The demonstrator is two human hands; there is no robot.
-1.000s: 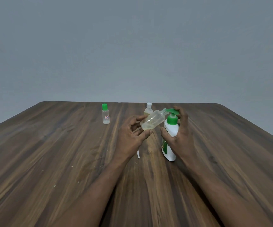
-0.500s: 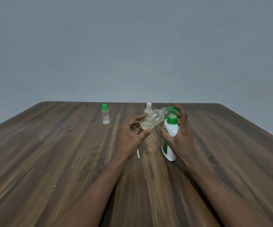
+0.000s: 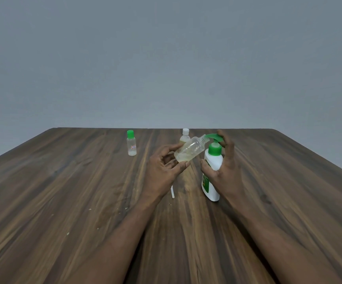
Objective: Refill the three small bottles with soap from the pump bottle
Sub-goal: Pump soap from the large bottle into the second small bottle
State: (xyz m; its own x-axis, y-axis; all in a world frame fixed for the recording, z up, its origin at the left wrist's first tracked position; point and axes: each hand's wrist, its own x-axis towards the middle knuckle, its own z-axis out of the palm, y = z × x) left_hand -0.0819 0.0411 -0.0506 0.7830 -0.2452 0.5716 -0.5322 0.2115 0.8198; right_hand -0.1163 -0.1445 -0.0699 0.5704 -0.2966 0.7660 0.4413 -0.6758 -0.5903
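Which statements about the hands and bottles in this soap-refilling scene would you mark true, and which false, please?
1. The left hand holds the uncapped clear bottle tilted, its mouth at the pump spout. True.
2. The right hand is empty. False: it grips the pump bottle.
3. The green-capped bottle stands upright on the table. True.
4. The white-capped bottle lies on its side. False: it stands upright.
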